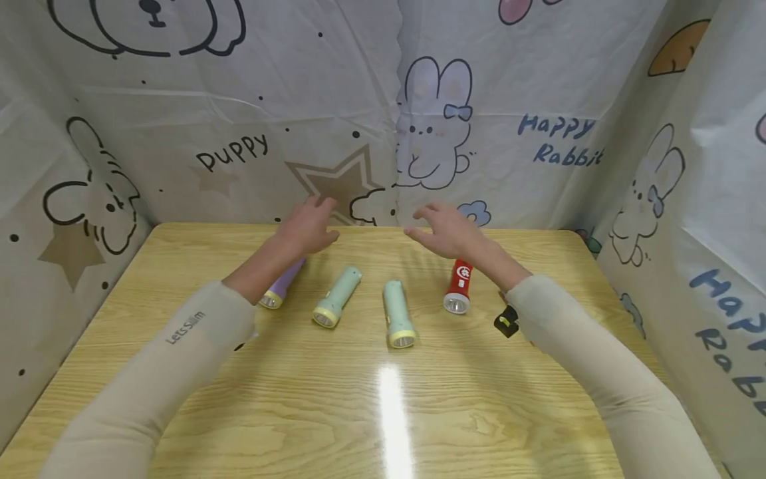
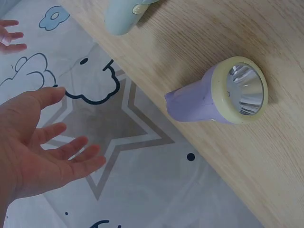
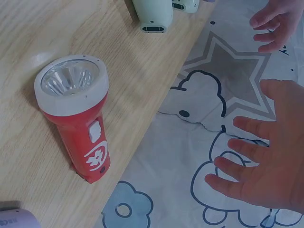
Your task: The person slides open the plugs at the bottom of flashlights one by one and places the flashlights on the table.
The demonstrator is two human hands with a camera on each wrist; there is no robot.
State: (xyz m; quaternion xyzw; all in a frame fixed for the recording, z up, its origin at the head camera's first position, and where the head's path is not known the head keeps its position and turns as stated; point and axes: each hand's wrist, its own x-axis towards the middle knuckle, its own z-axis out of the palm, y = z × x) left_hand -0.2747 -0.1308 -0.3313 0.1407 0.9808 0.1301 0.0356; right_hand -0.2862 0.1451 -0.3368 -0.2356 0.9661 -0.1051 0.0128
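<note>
My left hand (image 1: 306,226) is held in the air near the table's far edge, fingers spread and loosely bent, holding nothing. Below its wrist lies a purple flashlight (image 1: 285,283) with a yellow rim, partly covered by the forearm in the head view. My right hand (image 1: 447,229) hovers likewise on the other side, also with nothing in it. Nearest to it is a red flashlight (image 1: 459,289) with a white head, its tail hidden by the wrist. Between the hands lie two pale green flashlights, one tilted (image 1: 338,297) and one closer to upright (image 1: 397,311).
A small black object with a yellow mark (image 1: 507,322) lies beside the right sleeve, partly hidden. Something small shows at the left sleeve's edge, mostly covered. A purple item (image 3: 18,219) appears at the right wrist view's corner. Printed cloth (image 1: 335,86) walls the wooden table (image 1: 311,406).
</note>
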